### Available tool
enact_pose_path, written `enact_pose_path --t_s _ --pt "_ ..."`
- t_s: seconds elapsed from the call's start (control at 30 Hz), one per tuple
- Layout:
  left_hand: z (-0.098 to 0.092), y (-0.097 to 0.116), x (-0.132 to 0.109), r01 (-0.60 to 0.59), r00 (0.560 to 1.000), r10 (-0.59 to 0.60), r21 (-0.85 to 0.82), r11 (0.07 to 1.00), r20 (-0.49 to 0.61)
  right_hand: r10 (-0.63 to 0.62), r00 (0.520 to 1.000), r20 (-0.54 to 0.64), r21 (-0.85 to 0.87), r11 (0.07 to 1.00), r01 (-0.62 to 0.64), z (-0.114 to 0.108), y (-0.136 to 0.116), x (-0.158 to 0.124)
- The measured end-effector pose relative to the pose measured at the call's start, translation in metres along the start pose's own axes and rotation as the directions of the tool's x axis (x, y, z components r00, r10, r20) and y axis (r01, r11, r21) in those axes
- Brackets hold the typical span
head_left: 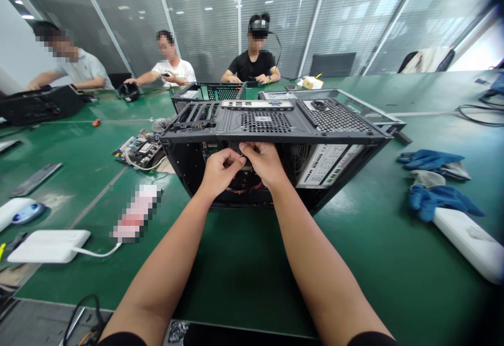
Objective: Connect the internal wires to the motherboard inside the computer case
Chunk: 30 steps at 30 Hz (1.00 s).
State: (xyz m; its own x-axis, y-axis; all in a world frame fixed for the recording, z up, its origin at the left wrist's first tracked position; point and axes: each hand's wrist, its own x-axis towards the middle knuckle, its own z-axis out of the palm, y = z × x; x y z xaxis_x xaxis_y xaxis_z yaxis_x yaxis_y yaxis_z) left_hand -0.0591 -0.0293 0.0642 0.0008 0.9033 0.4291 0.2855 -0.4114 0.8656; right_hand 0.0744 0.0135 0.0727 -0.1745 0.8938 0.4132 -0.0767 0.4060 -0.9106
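A black computer case (275, 120) lies in front of me with its perforated rear panel facing up and its open side toward me. Both of my hands reach into that opening. My left hand (224, 170) has thumb and forefinger pinched together on something too small to name. Close beside it, my right hand (263, 161) is also closed, its fingertips partly hidden inside the case. Below the hands run red and dark wires (246, 186). To their right sit a fan (298, 159) and a power supply with a white label (323, 165).
Left of the case lies a circuit board with parts and cables (142, 149). A white power bank (49, 246) is cabled to a blurred pink item (137, 213). Blue gloves (443, 199) and a white box (468, 241) are at right. Co-workers sit across the green table (236, 278).
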Motion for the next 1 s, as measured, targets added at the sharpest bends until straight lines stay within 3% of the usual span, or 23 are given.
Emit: enact_pose_path --t_s 0.27,0.7,0.83,1.0 --pt "0.0077 0.0014 -0.0024 -0.032 0.995 0.033 0.015 0.999 -0.098 -0.015 1.0 0.014 0.083 0.996 0.014 0.0017 -0.0017 -0.001" --pt "0.0074 -0.0009 0.0005 0.123 0.991 -0.132 -0.31 0.943 -0.008 -0.002 0.997 0.077 0.057 0.998 -0.002 0.0005 -0.0053 -0.0022" --pt "0.0078 0.0003 0.0001 0.148 0.985 -0.164 -0.241 0.959 -0.046 -0.01 0.999 0.035 0.038 0.999 0.009 0.0019 -0.0043 -0.0025" --pt "0.0103 -0.0003 0.0 0.054 0.992 -0.068 -0.132 0.99 -0.105 -0.001 1.0 0.006 0.03 1.0 0.0 0.0046 -0.0016 -0.0015"
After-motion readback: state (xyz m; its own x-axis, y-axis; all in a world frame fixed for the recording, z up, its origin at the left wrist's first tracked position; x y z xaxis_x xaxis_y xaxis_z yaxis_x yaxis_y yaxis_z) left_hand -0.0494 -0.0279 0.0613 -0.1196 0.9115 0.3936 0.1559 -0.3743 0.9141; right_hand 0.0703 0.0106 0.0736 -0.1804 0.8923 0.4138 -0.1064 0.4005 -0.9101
